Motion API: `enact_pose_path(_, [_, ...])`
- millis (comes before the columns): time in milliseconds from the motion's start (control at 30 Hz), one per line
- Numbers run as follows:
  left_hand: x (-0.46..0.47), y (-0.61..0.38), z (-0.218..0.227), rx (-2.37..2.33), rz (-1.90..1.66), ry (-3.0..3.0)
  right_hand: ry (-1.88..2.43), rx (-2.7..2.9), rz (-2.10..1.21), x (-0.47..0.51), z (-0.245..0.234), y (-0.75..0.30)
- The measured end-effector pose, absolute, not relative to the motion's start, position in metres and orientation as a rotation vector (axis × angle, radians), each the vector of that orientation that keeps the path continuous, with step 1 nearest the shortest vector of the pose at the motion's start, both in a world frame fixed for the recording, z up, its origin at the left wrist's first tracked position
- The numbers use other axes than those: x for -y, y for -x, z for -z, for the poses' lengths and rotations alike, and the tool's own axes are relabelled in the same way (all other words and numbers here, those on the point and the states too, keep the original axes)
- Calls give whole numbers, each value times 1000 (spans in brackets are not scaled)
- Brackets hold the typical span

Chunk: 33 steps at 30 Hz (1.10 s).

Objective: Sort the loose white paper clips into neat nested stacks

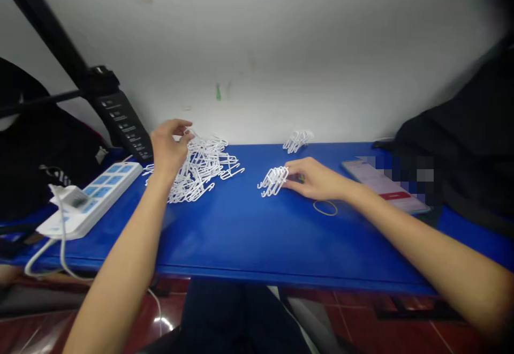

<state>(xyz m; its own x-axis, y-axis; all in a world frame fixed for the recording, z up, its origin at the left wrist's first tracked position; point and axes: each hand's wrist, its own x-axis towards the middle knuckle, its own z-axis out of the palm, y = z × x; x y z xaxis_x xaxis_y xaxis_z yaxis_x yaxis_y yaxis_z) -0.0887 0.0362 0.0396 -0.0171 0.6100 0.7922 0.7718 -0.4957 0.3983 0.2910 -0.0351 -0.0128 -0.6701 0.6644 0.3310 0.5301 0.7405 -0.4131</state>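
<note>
Bare hands, bare forearms, dark cloth over my lap.
My slim-fingered, ungloved left hand narrows behind the fingers to a slender wrist, then widens into a smooth, bare left forearm. My equally ungloved right hand has the same slim build, and behind its fingers runs a long, tapering, bare right forearm, thickening toward an elbow end too blurred for me to make out. Nearer my body than the fingers of both hands, and lower, I wear a plain, navy-to-black cloth garment, its folds lost in shadow.
</note>
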Motion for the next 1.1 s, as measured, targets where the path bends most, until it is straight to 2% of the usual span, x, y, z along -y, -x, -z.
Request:
enact_pose_path(333, [-44,95,-28,1696,1480,2048,913,2481,-393,36,12,-291])
enact_pose_path(567, [-22,70,-45,1260,1893,1978,911,2492,-364,36,11,-290])
enact_pose_path(700, [-3,44,-53,1061,2028,2402,917,2485,-369,35,11,-292])
enact_pose_path(900, [13,28,-49,1136,1174,3434,913,2485,-388,33,11,-296])
enact_pose_path(1000, [11,26,-44,1074,739,3682,908,2489,-381,33,12,-296])
enact_pose_path(1100, [9,22,-38,1012,583,3739,901,2493,-393,33,12,-296])
